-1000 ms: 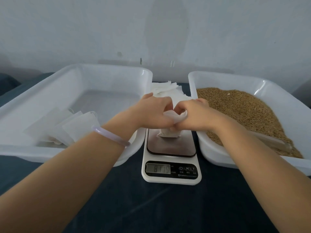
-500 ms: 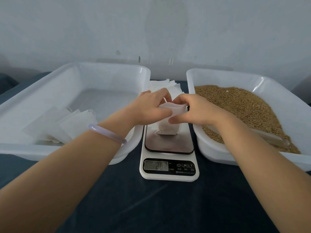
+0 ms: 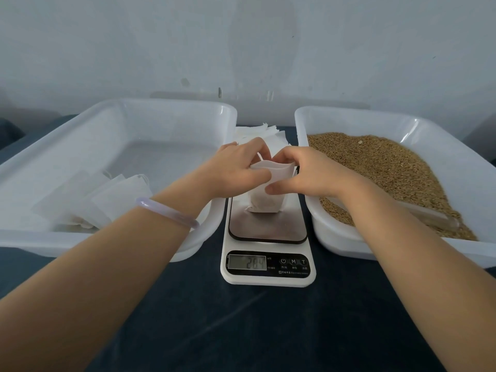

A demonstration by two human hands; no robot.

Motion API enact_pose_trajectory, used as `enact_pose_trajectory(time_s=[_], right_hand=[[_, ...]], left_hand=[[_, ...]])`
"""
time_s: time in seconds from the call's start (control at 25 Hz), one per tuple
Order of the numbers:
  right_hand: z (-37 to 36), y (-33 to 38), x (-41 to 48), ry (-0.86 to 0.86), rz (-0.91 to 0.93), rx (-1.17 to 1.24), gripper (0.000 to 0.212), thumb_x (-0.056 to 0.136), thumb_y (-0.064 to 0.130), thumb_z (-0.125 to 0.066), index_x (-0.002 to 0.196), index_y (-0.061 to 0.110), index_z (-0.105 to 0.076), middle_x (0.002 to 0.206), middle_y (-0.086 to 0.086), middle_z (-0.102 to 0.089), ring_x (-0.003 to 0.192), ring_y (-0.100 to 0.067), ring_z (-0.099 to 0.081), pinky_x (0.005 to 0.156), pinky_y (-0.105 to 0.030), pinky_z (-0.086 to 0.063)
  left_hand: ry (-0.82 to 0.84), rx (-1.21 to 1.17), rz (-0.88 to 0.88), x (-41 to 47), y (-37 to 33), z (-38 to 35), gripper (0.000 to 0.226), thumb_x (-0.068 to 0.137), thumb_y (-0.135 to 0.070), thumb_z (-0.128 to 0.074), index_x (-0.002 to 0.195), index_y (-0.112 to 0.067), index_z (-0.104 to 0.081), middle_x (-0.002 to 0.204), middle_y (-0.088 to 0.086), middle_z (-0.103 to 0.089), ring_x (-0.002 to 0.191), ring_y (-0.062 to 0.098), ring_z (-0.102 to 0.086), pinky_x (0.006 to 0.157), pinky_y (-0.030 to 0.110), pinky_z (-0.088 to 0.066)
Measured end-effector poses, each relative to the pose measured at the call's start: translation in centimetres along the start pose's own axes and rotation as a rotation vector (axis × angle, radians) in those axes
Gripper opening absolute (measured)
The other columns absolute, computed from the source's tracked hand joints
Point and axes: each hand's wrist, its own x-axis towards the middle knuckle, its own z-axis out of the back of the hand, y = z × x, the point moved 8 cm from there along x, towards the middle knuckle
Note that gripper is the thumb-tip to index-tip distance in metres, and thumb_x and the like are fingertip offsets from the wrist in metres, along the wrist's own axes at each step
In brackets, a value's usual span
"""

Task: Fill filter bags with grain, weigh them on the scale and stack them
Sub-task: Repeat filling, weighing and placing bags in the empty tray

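Observation:
A white filter bag (image 3: 268, 196) with grain in its lower half stands upright on the platform of a white kitchen scale (image 3: 268, 253), whose display reads about 28.4. My left hand (image 3: 236, 167) pinches the bag's upper left edge. My right hand (image 3: 308, 173) pinches the upper right edge, thumb across the front. Between them the bag's mouth is held open. Brown grain (image 3: 389, 170) fills the white tub (image 3: 349, 237) on the right. A clear scoop (image 3: 434, 216) lies in the grain. Filled bags (image 3: 88, 200) lie stacked in the white tub (image 3: 112, 242) on the left.
A pile of unfilled filter bags (image 3: 257, 131) lies behind the scale between the two tubs. All of it sits on a dark blue tablecloth (image 3: 241, 331). A pale wall rises close behind the tubs.
Both hands have lifted and spread the bag's top, which was crumpled between them before. The bag now stands taller with an open mouth, and the scale's reading has changed to about 28.4.

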Motion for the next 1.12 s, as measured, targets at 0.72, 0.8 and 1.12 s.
enact_pose_trajectory(time_s=[0.72,0.8,1.12], right_hand=[[2.0,1.7,-0.5,-0.265,0.215,0.293,0.034,0.061,0.054,-0.078,0.080,0.027,-0.070,0.073,0.017,-0.066,0.067,0.003,-0.058,0.061,-0.010,-0.043],[2.7,1.2,-0.4,-0.314,0.196,0.366,0.044,0.056,0.064,-0.072,0.089,0.035,-0.065,0.084,0.013,-0.068,0.075,0.005,-0.061,0.068,-0.013,-0.046],[1.7,-0.1,0.4,-0.226,0.128,0.319,0.032,0.065,0.054,-0.073,0.087,0.031,-0.067,0.083,0.009,-0.069,0.076,0.002,-0.063,0.071,-0.019,-0.044]], left_hand=[[-0.066,-0.066,0.113,-0.1,1.0,0.6,0.046,0.079,-0.026,-0.072,0.043,-0.021,-0.044,0.044,-0.007,-0.039,0.046,0.008,-0.036,0.042,0.016,-0.028],[-0.128,-0.105,0.127,-0.3,0.9,1.5,0.051,0.080,-0.027,-0.071,0.038,-0.021,-0.042,0.037,-0.010,-0.037,0.041,0.006,-0.035,0.039,0.015,-0.026],[-0.302,-0.203,0.452,-4.9,7.7,11.0,0.012,0.076,-0.012,-0.071,0.080,-0.007,-0.060,0.066,0.002,-0.062,0.053,0.016,-0.066,0.054,0.027,-0.057]])
